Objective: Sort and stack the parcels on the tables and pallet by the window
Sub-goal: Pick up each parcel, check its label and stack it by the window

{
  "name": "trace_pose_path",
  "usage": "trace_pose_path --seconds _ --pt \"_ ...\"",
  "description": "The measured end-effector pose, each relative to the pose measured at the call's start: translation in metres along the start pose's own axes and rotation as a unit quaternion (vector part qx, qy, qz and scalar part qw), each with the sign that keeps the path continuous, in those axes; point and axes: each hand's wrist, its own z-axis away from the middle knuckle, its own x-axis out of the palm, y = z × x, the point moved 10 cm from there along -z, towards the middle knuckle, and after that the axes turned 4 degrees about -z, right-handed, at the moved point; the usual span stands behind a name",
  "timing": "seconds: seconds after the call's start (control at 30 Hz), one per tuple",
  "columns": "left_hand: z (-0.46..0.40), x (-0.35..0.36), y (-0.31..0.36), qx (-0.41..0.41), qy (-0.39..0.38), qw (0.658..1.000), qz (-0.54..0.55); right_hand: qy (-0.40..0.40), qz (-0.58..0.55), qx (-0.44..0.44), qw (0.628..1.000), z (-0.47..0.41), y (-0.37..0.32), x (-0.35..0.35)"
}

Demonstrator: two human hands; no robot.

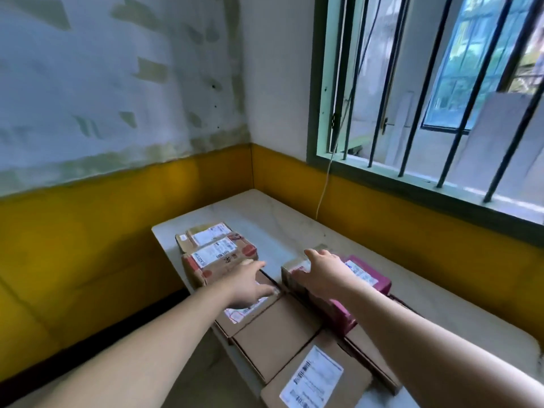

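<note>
Brown cardboard parcels point(273, 334) cover the pale table point(265, 213); left hand point(250, 285) lies flat, fingers straight; right hand point(321, 272) rests spread on the pink parcel point(376, 275).

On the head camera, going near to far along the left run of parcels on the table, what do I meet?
Plain brown box with a white label → unlabelled brown box → flat box under the left hand → box with red print → farthest labelled box, then bare table.
</note>
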Motion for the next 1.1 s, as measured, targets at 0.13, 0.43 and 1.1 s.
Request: trace_pose_path --seconds 0.13,0.43,1.1 --pt "-0.038 -0.026 -0.054 0.018 -0.004 1.000 -0.013 0.006 0.007 0.028 1.000 -0.046 -0.039 0.020" --pt "-0.108 -0.070 -0.103 0.099 -0.036 0.994 -0.020 0.019 -0.021 0.139 0.990 -0.099 -0.058 0.040" --pt "-0.273 0.042 -0.004 0.206 -0.218 0.952 -0.054 0.040 -0.177 0.335 0.924 -0.170 0.082 0.088"
